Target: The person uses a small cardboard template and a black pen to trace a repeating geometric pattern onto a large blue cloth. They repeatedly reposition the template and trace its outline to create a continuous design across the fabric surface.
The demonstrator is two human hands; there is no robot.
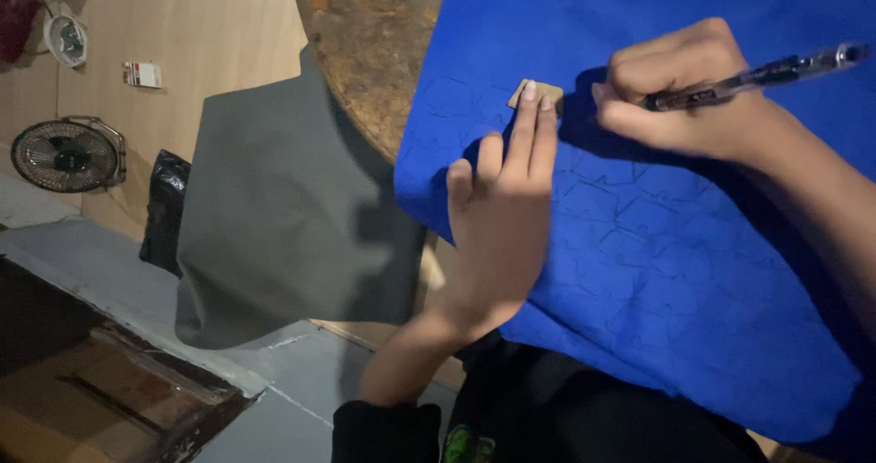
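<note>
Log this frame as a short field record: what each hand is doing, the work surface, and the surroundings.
left hand: flat on the blue fabric, fingertips pinning a small cardboard template
right hand: grips a pen, tip down beside the template
fabric: traced outlines visible, spread over a worn round table
surroundings: grey cloth hanging off the table, fan on the floor

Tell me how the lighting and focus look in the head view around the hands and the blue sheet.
Head view: dim, with light from above; the right hand holding the pen casts a dark shadow across the blue sheet beside the small cardboard piece under the left hand fingertips; the pen barrel shows slight glare; the fan is dark but readable.
</note>
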